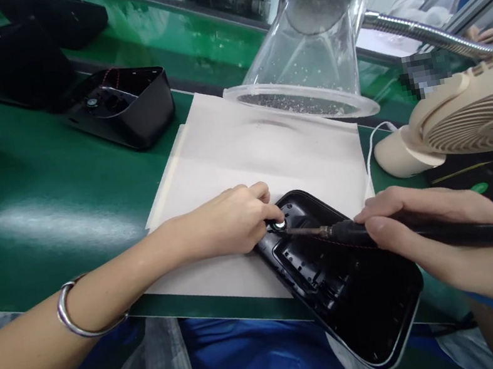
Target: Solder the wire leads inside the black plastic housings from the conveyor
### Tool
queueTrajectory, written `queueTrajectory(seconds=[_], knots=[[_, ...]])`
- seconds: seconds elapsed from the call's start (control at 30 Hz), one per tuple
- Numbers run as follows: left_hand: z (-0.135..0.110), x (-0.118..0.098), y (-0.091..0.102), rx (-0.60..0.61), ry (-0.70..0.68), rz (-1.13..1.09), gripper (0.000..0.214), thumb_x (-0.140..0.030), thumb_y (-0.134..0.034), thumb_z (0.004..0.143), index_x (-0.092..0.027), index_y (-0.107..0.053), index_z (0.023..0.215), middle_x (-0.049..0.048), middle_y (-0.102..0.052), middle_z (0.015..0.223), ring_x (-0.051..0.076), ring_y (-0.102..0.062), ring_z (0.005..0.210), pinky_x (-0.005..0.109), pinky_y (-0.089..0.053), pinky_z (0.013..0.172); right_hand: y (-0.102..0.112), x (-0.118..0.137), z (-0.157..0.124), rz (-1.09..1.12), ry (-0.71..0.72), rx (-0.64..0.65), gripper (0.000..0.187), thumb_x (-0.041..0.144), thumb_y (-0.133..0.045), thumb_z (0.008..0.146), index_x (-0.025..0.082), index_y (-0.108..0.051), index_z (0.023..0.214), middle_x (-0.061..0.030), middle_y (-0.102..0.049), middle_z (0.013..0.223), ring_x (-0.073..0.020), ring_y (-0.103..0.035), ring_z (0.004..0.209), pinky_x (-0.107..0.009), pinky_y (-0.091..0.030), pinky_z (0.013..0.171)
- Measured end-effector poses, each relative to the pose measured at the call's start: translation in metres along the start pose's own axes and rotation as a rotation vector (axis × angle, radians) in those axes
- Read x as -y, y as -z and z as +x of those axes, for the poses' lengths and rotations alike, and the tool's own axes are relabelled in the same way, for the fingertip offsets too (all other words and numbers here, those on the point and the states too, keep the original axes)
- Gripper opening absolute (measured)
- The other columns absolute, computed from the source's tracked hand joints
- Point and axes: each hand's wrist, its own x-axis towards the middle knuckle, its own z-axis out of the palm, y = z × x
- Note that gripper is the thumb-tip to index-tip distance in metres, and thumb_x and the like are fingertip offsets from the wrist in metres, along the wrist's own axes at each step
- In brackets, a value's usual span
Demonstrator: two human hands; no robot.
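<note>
A black plastic housing (375,295) lies open side up and slanted, its lower end over the bench's front edge. Near its upper left end sits a small round metal part (278,226). My left hand (236,221) is closed, with its fingertips at that round part; whatever they pinch is hidden. In my right hand (430,225) is a soldering iron (349,233), gripped like a pen, its tip pointing left and reaching the round part's edge. A thin red and black wire (340,242) runs inside the housing just below the iron.
White paper (220,144) covers part of the green bench (36,183). Over it hangs a clear fume extraction hood (306,66). A beige fan (477,112) stands at right. Another black housing (134,115) with a wire sits at upper left. Behind the bench is another person's hand (491,33).
</note>
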Motion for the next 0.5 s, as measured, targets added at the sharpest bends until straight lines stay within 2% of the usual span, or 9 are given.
queueTrajectory(seconds=[0.1,0.33,0.5], knots=[[0.0013,-0.0016,0.0029,0.055,0.026,-0.008,0.038,-0.005,-0.044,0.079,-0.021,-0.067,0.105,0.0087,-0.057,0.1,0.014,-0.056,0.071,0.028,-0.047,0.071,-0.002,0.0004,0.0012,0.016,0.018,0.001,0.02,0.023,-0.055,0.083,0.023,-0.06,0.064,0.0035,-0.061,0.056,-0.0087,-0.05,0.044,-0.02,-0.036,0.038],[0.0004,-0.0024,0.0039,0.064,0.037,-0.022,0.039,-0.005,-0.045,0.079,-0.022,-0.067,0.106,0.0079,-0.056,0.1,0.014,-0.056,0.072,0.028,-0.047,0.072,-0.008,-0.0013,0.0054,0.047,0.039,-0.005,0.018,0.021,-0.056,0.083,0.023,-0.061,0.065,0.0045,-0.061,0.056,-0.0076,-0.049,0.043,-0.018,-0.035,0.037],[0.0015,-0.0024,0.0053,0.075,0.037,-0.037,0.038,-0.004,-0.045,0.078,-0.021,-0.067,0.104,0.0082,-0.056,0.099,0.016,-0.058,0.078,0.029,-0.047,0.077,-0.0076,0.0013,0.0026,0.043,-0.005,0.016,0.025,0.022,-0.053,0.084,0.022,-0.055,0.059,0.0055,-0.052,0.048,-0.0076,-0.045,0.042,-0.019,-0.033,0.038]])
